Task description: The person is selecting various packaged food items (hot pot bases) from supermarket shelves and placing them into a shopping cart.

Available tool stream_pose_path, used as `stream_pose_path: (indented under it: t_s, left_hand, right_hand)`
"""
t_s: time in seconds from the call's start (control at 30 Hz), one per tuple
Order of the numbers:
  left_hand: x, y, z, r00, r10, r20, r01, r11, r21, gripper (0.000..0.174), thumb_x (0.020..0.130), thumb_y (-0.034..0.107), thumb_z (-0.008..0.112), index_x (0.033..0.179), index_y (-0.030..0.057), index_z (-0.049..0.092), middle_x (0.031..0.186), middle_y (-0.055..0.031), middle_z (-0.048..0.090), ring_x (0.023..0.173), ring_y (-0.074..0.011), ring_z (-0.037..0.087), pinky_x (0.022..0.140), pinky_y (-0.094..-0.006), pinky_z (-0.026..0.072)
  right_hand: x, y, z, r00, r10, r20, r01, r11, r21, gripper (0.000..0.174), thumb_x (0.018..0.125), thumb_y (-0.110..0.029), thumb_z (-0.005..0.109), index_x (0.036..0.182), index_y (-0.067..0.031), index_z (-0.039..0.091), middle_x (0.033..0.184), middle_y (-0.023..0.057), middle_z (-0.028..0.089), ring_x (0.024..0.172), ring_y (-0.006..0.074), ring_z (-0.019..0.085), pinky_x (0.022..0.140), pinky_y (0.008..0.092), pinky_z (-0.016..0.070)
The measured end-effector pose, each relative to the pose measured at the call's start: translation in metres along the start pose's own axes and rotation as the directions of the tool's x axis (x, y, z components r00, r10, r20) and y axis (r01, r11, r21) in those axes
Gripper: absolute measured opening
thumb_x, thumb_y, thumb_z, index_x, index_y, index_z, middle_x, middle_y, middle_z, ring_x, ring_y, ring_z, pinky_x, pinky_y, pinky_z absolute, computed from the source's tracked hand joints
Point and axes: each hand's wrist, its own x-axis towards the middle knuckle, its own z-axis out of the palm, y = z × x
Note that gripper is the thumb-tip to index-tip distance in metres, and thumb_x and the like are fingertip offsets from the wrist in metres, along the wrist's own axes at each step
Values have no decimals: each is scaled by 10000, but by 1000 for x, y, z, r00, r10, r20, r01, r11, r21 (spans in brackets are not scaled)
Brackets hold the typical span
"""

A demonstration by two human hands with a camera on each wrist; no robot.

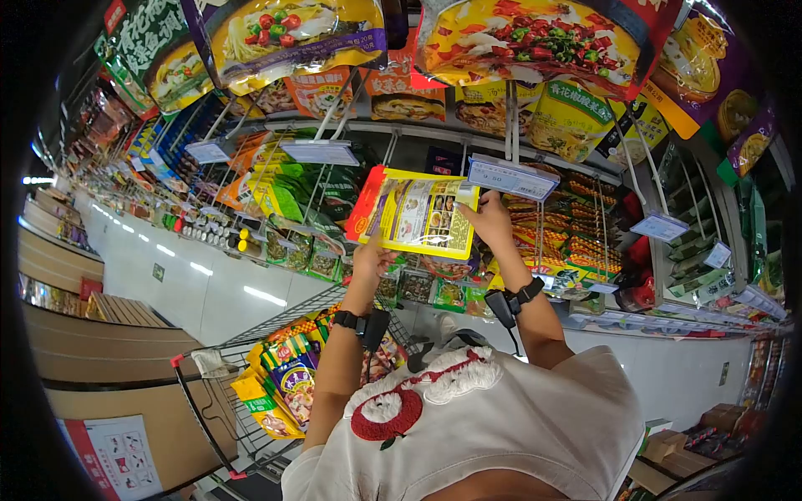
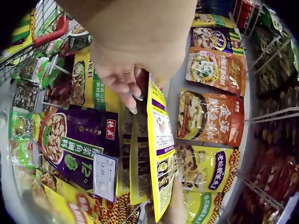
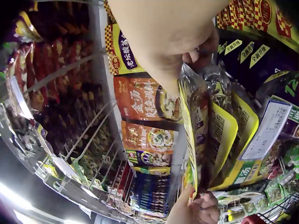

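A flat yellow seasoning packet [image 1: 418, 215] with a red end and a printed panel of text and small dish pictures is held up in front of the shelf, between both hands. My left hand [image 1: 370, 260] pinches its lower left corner, thumb on the printed side. At the right edge, my right hand [image 1: 491, 220] grips the packet with the thumb over the printed face. The left wrist view shows the packet [image 2: 161, 149] nearly edge-on beside my left hand's curled fingers [image 2: 120, 88]. In the right wrist view, more yellow-edged packets [image 3: 224, 135] hang right behind it.
A white price tag [image 1: 511, 177] sits just above the packet's right end. Large hanging packets [image 1: 535, 46] line the top. Below left stands a wire shopping cart [image 1: 219, 401] with yellow and purple packets [image 1: 288, 376]. Metal hooks [image 1: 643, 167] jut out on the right.
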Motion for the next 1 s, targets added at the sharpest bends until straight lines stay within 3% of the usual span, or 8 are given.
stream_pose_path:
  t_s: [0.13, 0.27, 0.43, 0.53, 0.63, 0.8, 0.87, 1.0]
  left_hand:
    - [-3, -1, -1, 1000, 30, 2, -30, 1000, 2, 428, 782, 475, 578, 751, 50, 544, 578, -42, 547, 474, -144, 544, 427, -235, 391]
    - [-7, -11, -21, 999, -27, 18, 27, 999, 26, 463, 812, 516, 499, 729, 64, 556, 601, -26, 547, 510, -143, 555, 487, -266, 409]
    - [-26, -51, -71, 994, -76, 77, 72, 996, 50, 481, 853, 492, 433, 725, 54, 585, 643, -29, 582, 598, -160, 583, 568, -304, 433]
    - [-10, -117, -134, 996, 38, 87, -67, 926, 372, 429, 837, 438, 471, 735, 38, 593, 656, -71, 602, 629, -215, 600, 594, -335, 448]
    - [-35, -141, -192, 959, 222, 177, -264, 472, 841, 343, 779, 354, 528, 752, 19, 595, 674, -152, 617, 684, -322, 605, 649, -396, 459]
    - [-69, -120, -264, 978, 73, 194, -183, -134, 974, 483, 706, 315, 606, 1101, 53, 514, 1120, -161, 500, 1061, -320, 470, 863, -432, 388]
    - [-67, -115, -288, 961, 101, 258, -233, -206, 950, 501, 697, 279, 619, 1128, 60, 489, 1153, -156, 469, 1100, -317, 432, 903, -411, 365]
    - [-54, -109, -316, 912, 169, 373, -343, -183, 921, 531, 690, 231, 634, 1165, 69, 459, 1229, -155, 410, 1173, -318, 362, 964, -391, 325]
  right_hand:
    - [-9, -4, 5, 959, -163, -231, 112, 969, -219, 683, 747, -401, 630, 1186, 26, 326, 1056, 218, 460, 916, 346, 500, 723, 410, 436]
    - [-40, -50, -19, 748, -505, -431, 432, 863, -261, 516, 721, -142, 633, 1158, 11, 404, 1031, 203, 437, 976, 323, 438, 834, 407, 361]
    - [-96, -78, 24, 621, -728, -292, 750, 659, -48, 391, 679, -18, 591, 1061, -14, 506, 907, 145, 508, 832, 275, 494, 740, 381, 399]
    - [-143, -87, 79, 584, -812, 18, 799, 578, 165, 327, 666, -56, 603, 987, -46, 539, 808, 114, 543, 737, 282, 535, 671, 379, 437]
    - [-193, -83, 148, 602, -667, 439, 592, 742, 316, 354, 694, -139, 617, 1015, -50, 498, 859, 131, 561, 764, 293, 553, 666, 373, 455]
    - [-267, 0, 296, 486, -109, 867, 28, 994, 109, 474, 749, -221, 619, 1105, 20, 420, 992, 160, 562, 845, 269, 580, 689, 354, 460]
    - [-279, 8, 322, 431, 116, 895, -132, 989, -65, 545, 745, -235, 630, 1148, 42, 389, 1071, 172, 538, 916, 271, 562, 728, 366, 455]
    - [-300, 21, 363, 552, 397, 733, -228, 918, -325, 737, 702, -326, 671, 1244, 31, 321, 1186, 181, 461, 1024, 289, 507, 818, 379, 440]
